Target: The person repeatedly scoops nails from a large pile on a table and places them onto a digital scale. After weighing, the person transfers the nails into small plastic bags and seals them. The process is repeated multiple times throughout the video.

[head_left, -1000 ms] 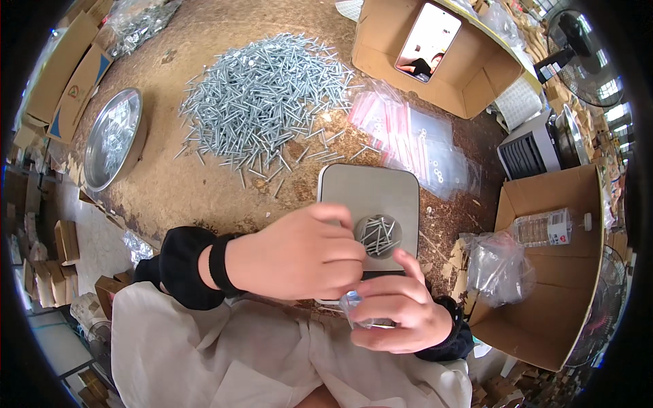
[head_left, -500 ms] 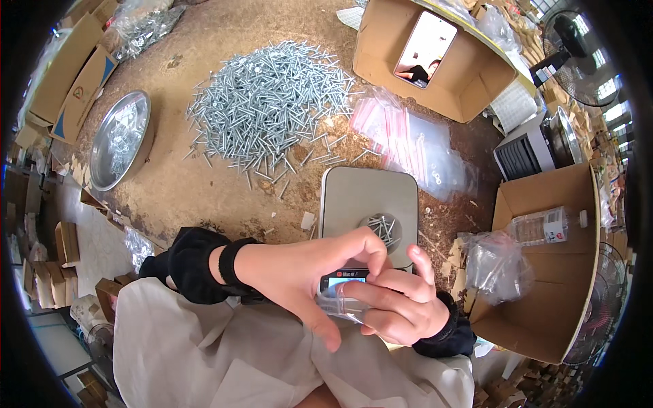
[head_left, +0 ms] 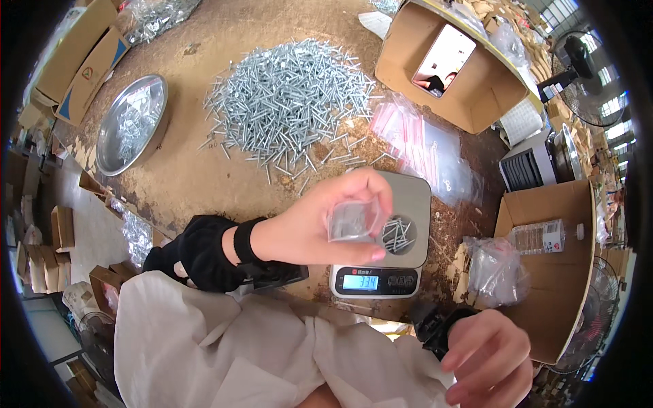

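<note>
In my left hand [head_left: 320, 221] is a small clear plastic bag [head_left: 352, 221], its mouth spread wide between thumb and fingers. It hovers over the left part of a digital scale [head_left: 377, 289] with a lit display. A small round dish of silver screws [head_left: 398, 234] sits on the scale's metal plate, right beside my left fingertips. My right hand [head_left: 493, 360] is low at the right, off the scale, with fingers loosely bent and apart and nothing visible in them. A big heap of silver screws [head_left: 292, 102] lies beyond the scale.
Flat clear bags with red seals [head_left: 408, 139] lie right of the heap. A phone [head_left: 445, 60] leans in a cardboard box [head_left: 469, 109]. Another open box [head_left: 544, 292], at right, has a bottle [head_left: 541, 236] and crumpled plastic [head_left: 500, 272]. A metal bowl [head_left: 132, 126] stands left.
My right hand has come away from the bag and moved down to the right. My left hand has risen over the scale with the bag, uncovering the display. The view has shifted slightly.
</note>
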A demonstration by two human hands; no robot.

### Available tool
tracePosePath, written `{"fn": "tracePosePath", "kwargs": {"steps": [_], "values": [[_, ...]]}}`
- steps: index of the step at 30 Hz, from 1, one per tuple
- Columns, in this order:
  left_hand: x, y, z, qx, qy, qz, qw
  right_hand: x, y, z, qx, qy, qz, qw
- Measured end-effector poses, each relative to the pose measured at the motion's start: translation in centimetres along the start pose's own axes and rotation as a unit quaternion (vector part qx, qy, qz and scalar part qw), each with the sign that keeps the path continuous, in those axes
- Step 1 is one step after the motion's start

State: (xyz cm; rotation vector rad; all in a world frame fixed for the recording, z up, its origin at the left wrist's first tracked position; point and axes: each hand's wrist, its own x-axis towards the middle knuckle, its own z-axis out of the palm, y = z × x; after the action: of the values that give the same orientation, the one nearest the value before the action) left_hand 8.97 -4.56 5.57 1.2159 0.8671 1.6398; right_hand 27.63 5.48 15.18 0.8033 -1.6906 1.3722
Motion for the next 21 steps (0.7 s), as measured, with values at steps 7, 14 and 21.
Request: {"fn": "tracePosePath", "kwargs": {"steps": [7, 14, 21], "values": [[0.0, 0.3, -0.3, 0.067, 0.025, 0.006, 0.997, -0.1, -0.6, 0.4, 0.103, 0.003, 0.093, 0.99], [0.3, -0.2, -0.5, 0.11, 0.03, 0.056, 0.992, -1.4, 0.1, 0.4, 0.093, -0.05, 0.034, 0.994], [0.5, -1.1, -1.0, 0.519, 0.047, 0.108, 0.847, -4.2, 2.6, -7.0, -0.188, -0.128, 0.407, 0.885]]}}
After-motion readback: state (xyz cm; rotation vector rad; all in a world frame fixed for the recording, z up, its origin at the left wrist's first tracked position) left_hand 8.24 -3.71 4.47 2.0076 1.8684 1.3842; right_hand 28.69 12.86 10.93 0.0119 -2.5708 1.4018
